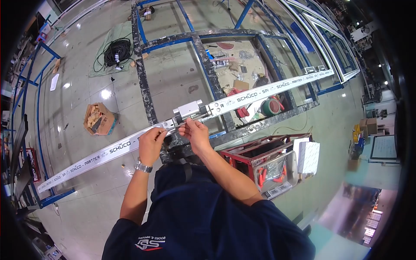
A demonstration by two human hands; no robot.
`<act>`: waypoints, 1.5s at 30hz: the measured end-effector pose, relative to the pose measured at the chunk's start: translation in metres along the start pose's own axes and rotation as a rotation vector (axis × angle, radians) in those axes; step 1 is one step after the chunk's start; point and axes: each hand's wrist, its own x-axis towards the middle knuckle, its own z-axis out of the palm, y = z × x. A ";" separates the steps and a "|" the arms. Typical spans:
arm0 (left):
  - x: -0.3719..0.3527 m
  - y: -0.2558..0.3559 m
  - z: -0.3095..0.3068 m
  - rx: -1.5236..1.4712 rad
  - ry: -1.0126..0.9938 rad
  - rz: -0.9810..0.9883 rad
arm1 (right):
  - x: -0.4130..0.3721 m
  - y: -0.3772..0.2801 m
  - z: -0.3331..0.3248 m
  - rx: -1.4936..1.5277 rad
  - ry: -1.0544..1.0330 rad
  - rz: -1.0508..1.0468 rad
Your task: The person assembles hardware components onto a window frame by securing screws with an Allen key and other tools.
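While a long white aluminium profile (260,92) with printed film is being supported diagonally across a blue and grey steel frame stand (144,86), it is being handled near its middle by both hands. Its near edge is being clasped by the left hand (151,143), on whose wrist a silver metal wristwatch (143,166) is being worn. The right hand (196,133) is being held with fingers curled, the tips touching the profile just below a boxy silver metal block (188,110) sitting on it; whether anything is being pinched there cannot be told. A red metal crate (255,151) is being kept just right of the person. An open cardboard box of wooden scraps (99,119) and a coil of black cable (116,52) are being left on the floor beyond, well apart.
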 end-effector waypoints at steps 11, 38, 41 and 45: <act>-0.006 -0.010 -0.011 -0.662 -0.352 -0.534 | 0.003 0.004 -0.007 0.058 -0.100 -0.024; -0.014 0.008 0.004 -0.110 0.119 0.097 | 0.002 -0.006 -0.013 0.008 -0.089 0.006; -0.010 -0.004 -0.008 -0.481 -0.200 -0.382 | 0.006 0.002 -0.020 0.022 -0.129 -0.005; -0.011 -0.002 -0.005 -0.500 -0.271 -0.376 | 0.003 -0.002 -0.015 0.073 -0.132 0.011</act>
